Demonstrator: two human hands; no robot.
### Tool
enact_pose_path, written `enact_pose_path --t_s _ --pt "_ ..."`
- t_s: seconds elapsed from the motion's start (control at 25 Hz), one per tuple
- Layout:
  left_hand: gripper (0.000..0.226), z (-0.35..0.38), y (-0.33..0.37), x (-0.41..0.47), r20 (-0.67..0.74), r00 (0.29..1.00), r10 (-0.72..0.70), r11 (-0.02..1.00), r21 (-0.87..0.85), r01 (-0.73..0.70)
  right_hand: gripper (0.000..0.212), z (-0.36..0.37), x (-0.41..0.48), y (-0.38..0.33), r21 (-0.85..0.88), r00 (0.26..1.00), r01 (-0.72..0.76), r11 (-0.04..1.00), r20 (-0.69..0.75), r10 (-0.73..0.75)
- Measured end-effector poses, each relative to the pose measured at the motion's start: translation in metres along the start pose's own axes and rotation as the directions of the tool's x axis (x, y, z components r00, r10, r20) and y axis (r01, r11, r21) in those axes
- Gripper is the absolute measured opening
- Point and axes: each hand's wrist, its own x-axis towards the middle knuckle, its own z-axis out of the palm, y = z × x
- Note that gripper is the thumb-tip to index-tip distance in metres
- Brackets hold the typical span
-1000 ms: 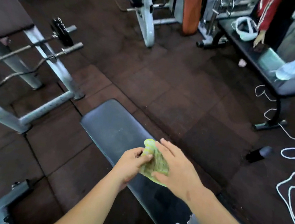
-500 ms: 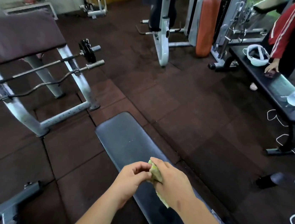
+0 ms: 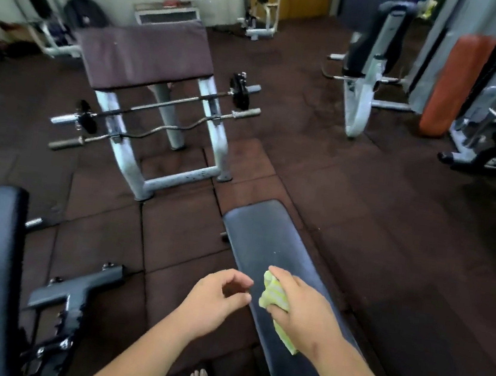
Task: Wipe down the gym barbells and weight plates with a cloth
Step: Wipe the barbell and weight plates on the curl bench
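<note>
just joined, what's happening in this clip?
A person stands in a gym over a dark flat bench. The right hand grips a bunched yellow-green cloth; the left hand is beside it, loosely curled and empty. Two barbells sit on the rack of a padded curl bench ahead, one carrying small black weight plates. Nothing is being wiped yet.

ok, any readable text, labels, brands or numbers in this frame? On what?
None readable.
Weight plates on the straight barbell: any markings are too blurred.
Green striped cloth in the right hand: stripes only, no text.
Flat bench: plain pad.
</note>
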Motion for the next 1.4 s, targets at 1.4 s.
enact_pose_path --t_s 1.4 --pt "0.047 -0.509 -0.147 0.377 -0.546 0.833 -0.096 0.953 0.192 0.236 0.076 0.024 0.687 -0.297 0.108 0.958 0.205 0.973 0.183 -0.222"
